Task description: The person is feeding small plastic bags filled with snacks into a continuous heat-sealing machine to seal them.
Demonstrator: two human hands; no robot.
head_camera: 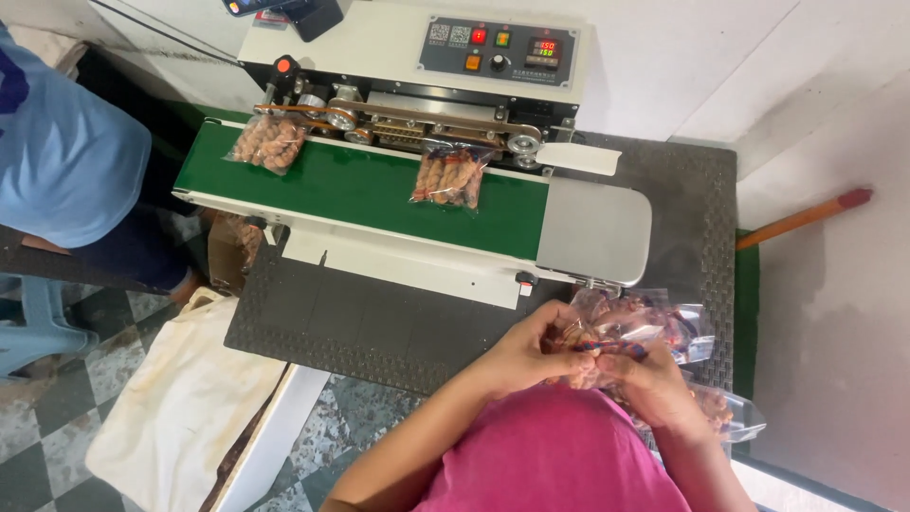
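A person in a pink top works at a continuous band sealer set on a dark counter, seen from a head-worn camera looking down. Both hands meet over a clear snack bag held just above the counter's near edge, close to the body: the left hand has its fingers pinching the bag's open mouth together, and the right hand pinches the same edge from the other side, fingers pressed close. The bag holds brown twisted snacks, and more clear bags lie just beside the right wrist. On the sealer's green conveyor belt a filled bag rides with its top under the sealing band, while another bag sits near the belt's far left end. A person in a blue shirt stands at the left of the machine, above a cloth sack on the checked floor. By the look of it, the step in hand is flattening and aligning the bag's mouth; the next move would call for keeping that edge straight and level, carrying the bag to the metal feed plate at the belt's right end and guiding its top into the band
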